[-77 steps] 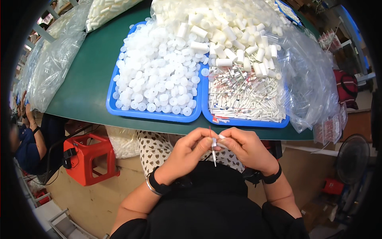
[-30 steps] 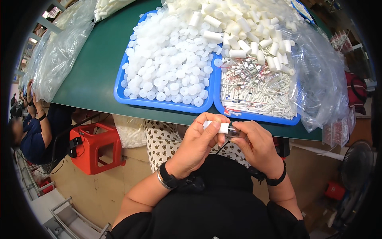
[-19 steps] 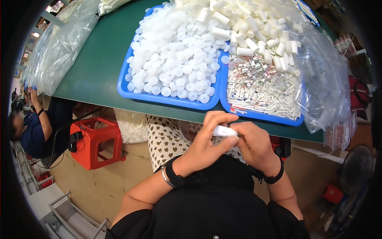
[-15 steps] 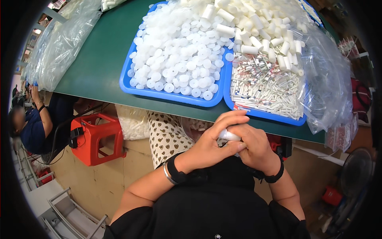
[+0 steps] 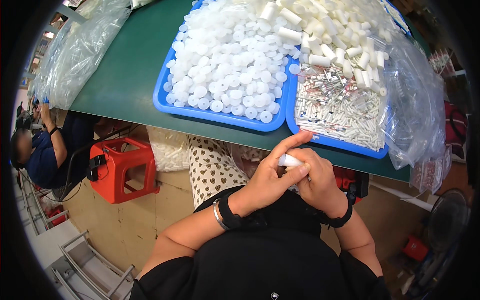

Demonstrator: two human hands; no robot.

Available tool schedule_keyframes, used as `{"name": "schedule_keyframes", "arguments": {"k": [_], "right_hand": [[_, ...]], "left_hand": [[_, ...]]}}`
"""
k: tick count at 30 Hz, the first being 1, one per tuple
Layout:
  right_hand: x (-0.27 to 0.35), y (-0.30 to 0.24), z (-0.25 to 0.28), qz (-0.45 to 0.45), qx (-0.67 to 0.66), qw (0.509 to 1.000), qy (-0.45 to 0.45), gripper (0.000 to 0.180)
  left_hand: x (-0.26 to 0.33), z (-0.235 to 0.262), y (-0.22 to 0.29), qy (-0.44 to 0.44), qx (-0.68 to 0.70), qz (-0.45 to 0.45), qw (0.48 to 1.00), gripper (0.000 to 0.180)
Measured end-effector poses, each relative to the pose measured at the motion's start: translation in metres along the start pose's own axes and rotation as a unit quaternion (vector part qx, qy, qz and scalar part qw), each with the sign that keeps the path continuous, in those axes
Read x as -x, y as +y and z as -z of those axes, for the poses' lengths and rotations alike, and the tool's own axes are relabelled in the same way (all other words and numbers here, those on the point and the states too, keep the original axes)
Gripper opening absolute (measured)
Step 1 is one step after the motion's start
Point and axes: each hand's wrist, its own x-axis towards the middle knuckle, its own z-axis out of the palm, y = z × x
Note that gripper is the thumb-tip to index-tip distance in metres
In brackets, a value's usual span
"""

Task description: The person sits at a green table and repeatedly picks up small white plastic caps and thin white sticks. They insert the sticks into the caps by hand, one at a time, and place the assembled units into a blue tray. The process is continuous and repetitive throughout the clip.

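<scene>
A small white cylinder sits between my two hands, in front of the table edge. My left hand closes on it with the thumb, its index finger stretched out past the piece. My right hand wraps round the cylinder from the other side, fingers curled; its far end is hidden in the grip. Just beyond my hands, a blue tray holds small thin white sticks with fine wires among them. Thicker white cylinders are heaped behind. Left of it, another blue tray is piled with translucent white discs.
Clear plastic bags lie on the green table, one at far left and one at right. A red stool stands below on the left. Another person sits farther left. A fan stands at right.
The white cylinder has turned slightly in my hands. My left thumb and index finger have shifted a little. The whole view has moved slightly.
</scene>
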Motion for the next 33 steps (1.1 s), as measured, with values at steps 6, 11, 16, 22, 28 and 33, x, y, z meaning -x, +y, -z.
{"name": "schedule_keyframes", "arguments": {"k": [6, 11, 16, 22, 28, 33], "right_hand": [[-0.005, -0.005, -0.003, -0.015, 0.004, 0.999, 0.042, 0.025], [0.007, 0.003, -0.002, -0.002, 0.019, 1.0, 0.002, 0.022], [0.008, 0.003, 0.001, 0.062, 0.044, 0.997, -0.003, 0.02], [0.009, 0.004, -0.002, 0.036, 0.07, 0.996, -0.037, 0.028], [-0.006, -0.002, -0.004, 0.008, 0.053, 0.999, 0.005, 0.036], [-0.006, 0.008, -0.004, 0.06, 0.075, 0.995, 0.002, 0.03]], "left_hand": [[-0.001, -0.004, 0.009, 0.019, 0.05, 0.034, 0.998, 0.062], [0.003, -0.004, 0.001, -0.003, -0.055, -0.023, 0.998, 0.06], [0.006, 0.001, 0.01, -0.052, -0.183, -0.01, 0.982, 0.054], [0.005, 0.008, 0.008, -0.056, -0.088, 0.027, 0.994, 0.054], [0.006, 0.007, 0.017, -0.008, 0.163, 0.122, 0.979, 0.06], [0.007, 0.017, 0.013, -0.044, 0.253, 0.134, 0.957, 0.063]]}}
